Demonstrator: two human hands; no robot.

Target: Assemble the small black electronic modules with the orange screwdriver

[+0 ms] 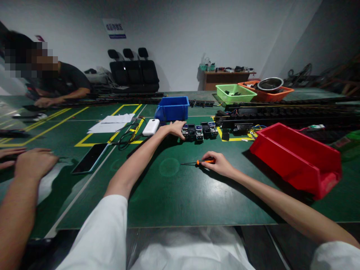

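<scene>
My left hand [176, 129] reaches across the table to the left end of a row of small black modules [199, 132] with silvery and bluish parts. Its thumb and fingers sit on either side of the end module [185, 131], partly covering it. Closer to me, my right hand [218, 162] grips a screwdriver [201, 162] by its orange and black handle. The screwdriver lies nearly level just over the green table, its thin dark shaft pointing left.
A blue bin [173, 108] stands behind the modules, a red bin [295, 161] at right. Left are a white power bank [151, 127], cables, papers [112, 123] and a phone [90, 158]. Long black assemblies [267, 116] lie behind. A co-worker's arm [25, 195] enters at left; another person sits beyond.
</scene>
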